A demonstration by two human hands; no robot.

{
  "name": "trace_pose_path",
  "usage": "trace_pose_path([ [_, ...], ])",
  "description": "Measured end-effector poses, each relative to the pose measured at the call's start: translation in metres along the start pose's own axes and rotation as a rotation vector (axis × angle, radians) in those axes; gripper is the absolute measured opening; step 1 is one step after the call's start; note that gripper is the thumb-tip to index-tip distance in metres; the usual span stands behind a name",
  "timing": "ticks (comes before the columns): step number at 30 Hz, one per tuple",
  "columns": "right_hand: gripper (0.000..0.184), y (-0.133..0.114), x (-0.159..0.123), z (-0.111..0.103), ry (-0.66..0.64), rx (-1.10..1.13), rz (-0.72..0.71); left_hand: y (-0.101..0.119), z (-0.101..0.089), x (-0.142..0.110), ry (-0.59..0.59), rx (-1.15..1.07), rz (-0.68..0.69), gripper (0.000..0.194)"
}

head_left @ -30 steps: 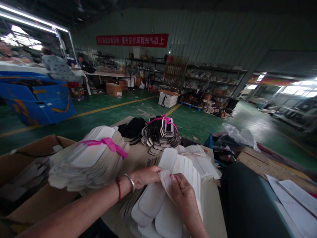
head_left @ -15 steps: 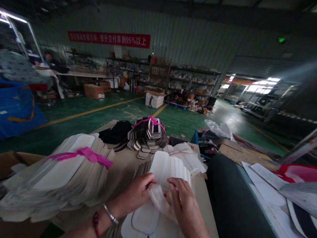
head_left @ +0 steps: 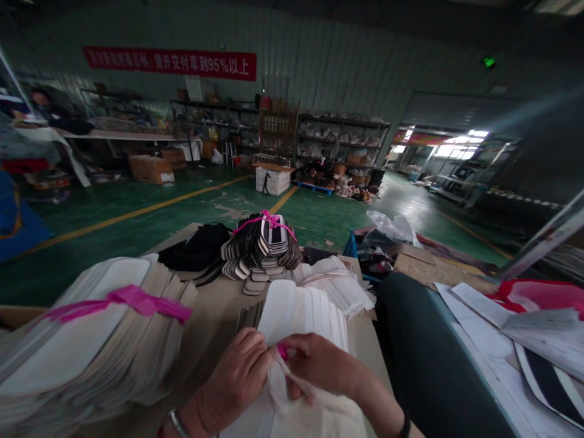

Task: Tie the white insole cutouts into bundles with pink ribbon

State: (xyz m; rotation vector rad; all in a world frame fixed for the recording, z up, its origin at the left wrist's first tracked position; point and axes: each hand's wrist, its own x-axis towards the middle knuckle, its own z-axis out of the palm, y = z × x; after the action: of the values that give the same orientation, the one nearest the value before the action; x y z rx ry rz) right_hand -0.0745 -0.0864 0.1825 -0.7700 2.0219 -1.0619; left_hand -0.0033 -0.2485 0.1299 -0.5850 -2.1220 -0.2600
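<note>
Far left of the fingers, well apart: a fanned bundle of white pieces bound with a pink strip. Left hand curled, fingertips pressed together on the edge of a thin white sheet, bracelet at the wrist. Between both sets of fingertips, a small pink bit, pinched. Right hand touching the left, thumb and forefinger closed on that same pink bit, sheet hanging beneath. Just beyond the fingers, a fanned stack of white pieces on the cardboard tabletop. Farther out, a dark-edged bundle tied with pink ribbon. Right of the fingers, a dark cloth, then loose paper sheets.
</note>
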Motion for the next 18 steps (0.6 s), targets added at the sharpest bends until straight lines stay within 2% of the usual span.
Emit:
trace_pose_path([
  [1, 0.027, 0.001, 0.003, 0.001, -0.03, 0.041, 0.007, 0.0, 0.0, -0.001, 0.004, 0.005, 0.008, 0.02],
  [3, 0.026, 0.002, 0.009, 0.003, 0.046, -0.058, -0.038, -0.002, 0.0, -0.002, 0.009, 0.007, 0.014, 0.02],
  [5, 0.023, 0.0, 0.013, 0.005, 0.197, -0.381, -0.122, -0.005, -0.001, -0.002, 0.0, 0.002, 0.022, 0.018],
  [7, 0.015, -0.006, 0.012, 0.003, 0.278, -0.789, -0.223, -0.009, -0.002, 0.0, -0.006, -0.006, 0.041, 0.019],
  [9, 0.011, -0.011, 0.008, -0.003, 0.235, -1.107, -0.343, -0.012, -0.004, 0.003, -0.018, -0.011, 0.056, 0.021],
  [11, 0.008, -0.012, 0.004, -0.012, 0.134, -1.278, -0.46, -0.015, -0.005, 0.002, -0.053, -0.022, 0.027, 0.023],
  [14, 0.006, 0.001, -0.002, -0.026, 0.069, -1.394, -0.536, -0.015, -0.003, -0.016, -0.119, -0.087, -0.145, 0.026],
  [18, 0.008, 0.027, -0.015, -0.035, 0.066, -1.378, -0.523, -0.006, 0.003, -0.049, -0.147, -0.294, -0.503, 0.023],
])
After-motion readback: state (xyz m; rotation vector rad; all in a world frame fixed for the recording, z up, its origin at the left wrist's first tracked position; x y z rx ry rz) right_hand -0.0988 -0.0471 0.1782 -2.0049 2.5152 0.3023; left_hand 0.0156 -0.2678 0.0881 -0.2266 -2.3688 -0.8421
